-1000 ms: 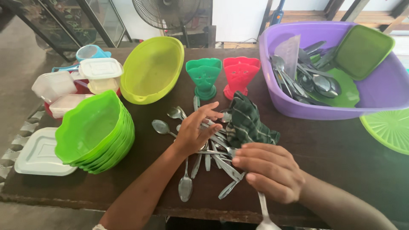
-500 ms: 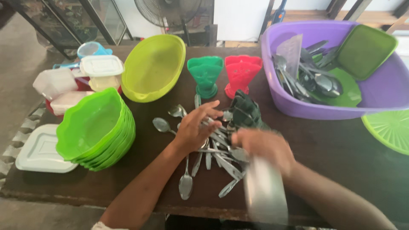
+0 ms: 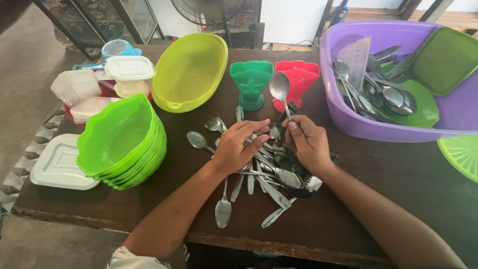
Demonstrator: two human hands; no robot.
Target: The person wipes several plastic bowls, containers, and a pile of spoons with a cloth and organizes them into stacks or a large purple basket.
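Note:
My right hand (image 3: 307, 143) holds a steel spoon (image 3: 281, 90) upright by its handle, its bowl raised in front of the red cutlery holder (image 3: 300, 79). A dark checked cloth (image 3: 289, 158) lies under that hand. My left hand (image 3: 237, 145) rests flat, fingers spread, on a pile of several steel spoons (image 3: 259, 178) scattered on the dark wooden table (image 3: 388, 179). A green cutlery holder (image 3: 252, 82) stands left of the red one.
A purple tub (image 3: 448, 112) at the right holds more cutlery and green lids. A stack of green bowls (image 3: 124, 144), a lime oval bowl (image 3: 189, 72) and white lidded containers (image 3: 124, 72) sit at the left. A white lid (image 3: 59, 164) lies near the table's left edge.
My right hand has lifted a spoon from near the table's front edge and swung it up in front of the red holder. My left hand has stayed on the pile.

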